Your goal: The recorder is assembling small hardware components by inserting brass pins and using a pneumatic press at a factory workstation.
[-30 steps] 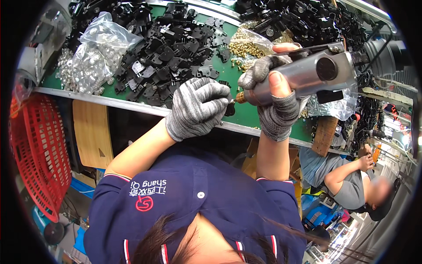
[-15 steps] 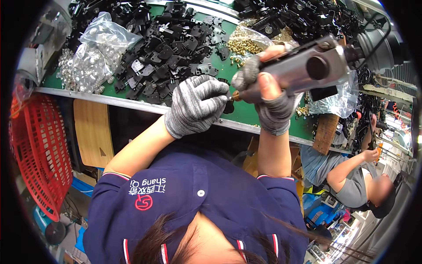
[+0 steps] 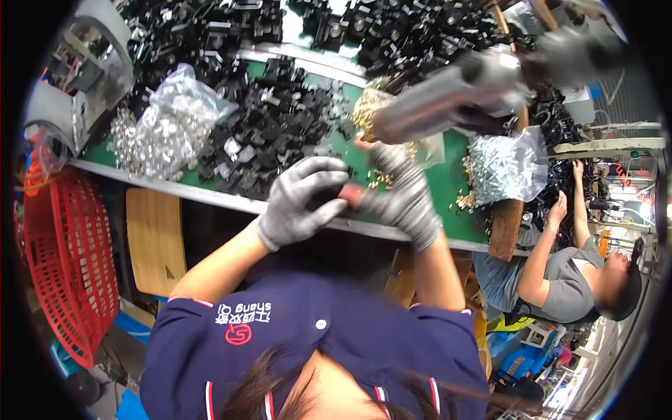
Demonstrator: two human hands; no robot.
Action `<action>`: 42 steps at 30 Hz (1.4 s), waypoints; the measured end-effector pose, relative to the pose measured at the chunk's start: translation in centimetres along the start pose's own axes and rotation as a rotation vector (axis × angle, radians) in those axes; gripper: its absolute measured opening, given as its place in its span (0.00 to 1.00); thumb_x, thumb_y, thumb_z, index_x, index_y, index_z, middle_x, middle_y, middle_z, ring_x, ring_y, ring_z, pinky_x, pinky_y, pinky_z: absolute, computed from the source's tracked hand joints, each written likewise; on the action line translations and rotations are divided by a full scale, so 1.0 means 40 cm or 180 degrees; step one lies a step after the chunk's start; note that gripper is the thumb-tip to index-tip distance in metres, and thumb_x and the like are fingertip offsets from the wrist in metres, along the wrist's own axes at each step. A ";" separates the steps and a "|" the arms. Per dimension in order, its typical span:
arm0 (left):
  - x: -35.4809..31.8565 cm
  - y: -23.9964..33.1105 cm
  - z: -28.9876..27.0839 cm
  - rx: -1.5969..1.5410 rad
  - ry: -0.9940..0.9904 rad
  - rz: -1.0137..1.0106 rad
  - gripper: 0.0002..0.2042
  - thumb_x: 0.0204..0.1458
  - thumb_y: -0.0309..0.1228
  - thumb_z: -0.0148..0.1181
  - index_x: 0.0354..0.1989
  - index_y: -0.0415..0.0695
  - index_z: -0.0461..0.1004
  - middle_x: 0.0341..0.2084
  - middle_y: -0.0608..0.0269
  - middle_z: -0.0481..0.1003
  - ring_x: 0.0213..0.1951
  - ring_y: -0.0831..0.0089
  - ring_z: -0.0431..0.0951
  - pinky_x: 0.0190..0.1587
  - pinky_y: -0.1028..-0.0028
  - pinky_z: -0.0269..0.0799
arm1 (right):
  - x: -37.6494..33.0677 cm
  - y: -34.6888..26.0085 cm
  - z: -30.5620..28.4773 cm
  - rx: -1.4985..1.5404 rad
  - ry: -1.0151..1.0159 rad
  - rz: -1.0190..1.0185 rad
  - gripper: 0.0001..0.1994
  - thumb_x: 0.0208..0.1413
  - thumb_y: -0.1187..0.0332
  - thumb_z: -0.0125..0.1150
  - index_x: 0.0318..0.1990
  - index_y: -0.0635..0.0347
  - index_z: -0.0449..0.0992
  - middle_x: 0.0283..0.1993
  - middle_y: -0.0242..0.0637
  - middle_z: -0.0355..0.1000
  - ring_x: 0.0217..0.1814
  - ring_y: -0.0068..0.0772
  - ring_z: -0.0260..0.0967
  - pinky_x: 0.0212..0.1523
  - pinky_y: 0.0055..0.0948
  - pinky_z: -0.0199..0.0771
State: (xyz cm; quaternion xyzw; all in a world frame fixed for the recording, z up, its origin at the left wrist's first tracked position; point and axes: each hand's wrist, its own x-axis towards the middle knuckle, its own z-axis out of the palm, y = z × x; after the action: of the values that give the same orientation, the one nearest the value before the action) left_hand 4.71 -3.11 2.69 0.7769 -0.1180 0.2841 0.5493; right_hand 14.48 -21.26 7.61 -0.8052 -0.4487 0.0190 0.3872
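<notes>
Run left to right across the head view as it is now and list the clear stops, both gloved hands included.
Red plastic basket → clear bag of silvery parts → left hand → right hand → bag of small silvery pieces → co-worker's dark cap.

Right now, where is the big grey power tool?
In the head view, the grey power tool is at the upper right, blurred, just above the right hand and up-left of the clear bag of silvery parts.
</notes>
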 end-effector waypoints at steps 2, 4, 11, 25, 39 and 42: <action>0.028 -0.010 -0.018 -0.0110 0.0102 -0.0053 0.10 0.47 0.24 0.67 0.39 0.40 0.80 0.41 0.53 0.79 0.40 0.58 0.82 0.41 0.66 0.79 | -0.041 -0.022 0.053 0.0602 -0.0198 0.0466 0.28 0.45 0.61 0.76 0.54 0.60 0.73 0.44 0.46 0.69 0.42 0.42 0.71 0.45 0.36 0.76; 0.039 -0.002 -0.044 -0.0310 0.0280 -0.0426 0.09 0.48 0.22 0.65 0.39 0.39 0.80 0.41 0.51 0.79 0.40 0.59 0.82 0.42 0.68 0.79 | -0.033 -0.047 0.048 0.0189 -0.0546 0.0603 0.27 0.46 0.64 0.75 0.54 0.60 0.74 0.45 0.44 0.70 0.45 0.39 0.71 0.48 0.36 0.75; 0.068 -0.026 -0.115 0.0454 0.0203 -0.0465 0.08 0.48 0.19 0.64 0.37 0.38 0.80 0.42 0.52 0.79 0.40 0.63 0.82 0.40 0.72 0.78 | 0.092 0.058 -0.194 -0.0048 0.1007 0.0227 0.16 0.45 0.73 0.71 0.44 0.61 0.78 0.39 0.37 0.75 0.47 0.31 0.73 0.47 0.31 0.76; 0.312 -0.140 -0.269 0.1807 0.0443 -0.0367 0.13 0.50 0.23 0.62 0.45 0.45 0.80 0.47 0.56 0.78 0.48 0.60 0.80 0.52 0.67 0.76 | 0.307 0.284 -0.272 0.0298 0.1325 0.0502 0.12 0.54 0.70 0.65 0.46 0.60 0.81 0.34 0.34 0.78 0.35 0.28 0.74 0.41 0.27 0.77; 0.616 -0.357 -0.290 0.4066 -0.2378 -0.0842 0.24 0.41 0.26 0.69 0.50 0.50 0.75 0.57 0.52 0.69 0.54 0.57 0.75 0.56 0.63 0.74 | 0.048 0.089 0.041 -0.0644 0.0260 0.0365 0.14 0.56 0.70 0.65 0.50 0.56 0.79 0.31 0.34 0.74 0.30 0.29 0.72 0.32 0.29 0.72; 0.548 -0.362 -0.367 0.3293 -0.1207 -0.0370 0.21 0.41 0.25 0.71 0.47 0.48 0.76 0.51 0.55 0.73 0.49 0.63 0.78 0.53 0.64 0.76 | 0.027 0.087 0.031 0.0264 0.0509 0.0801 0.14 0.55 0.74 0.64 0.50 0.57 0.79 0.30 0.31 0.73 0.27 0.23 0.67 0.31 0.25 0.70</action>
State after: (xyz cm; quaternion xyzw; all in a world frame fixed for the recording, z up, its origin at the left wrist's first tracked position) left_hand 25.08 18.58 7.27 0.9882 -0.0168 0.1295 0.0800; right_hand 17.14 -20.75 4.86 -0.8373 -0.3109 0.0217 0.4493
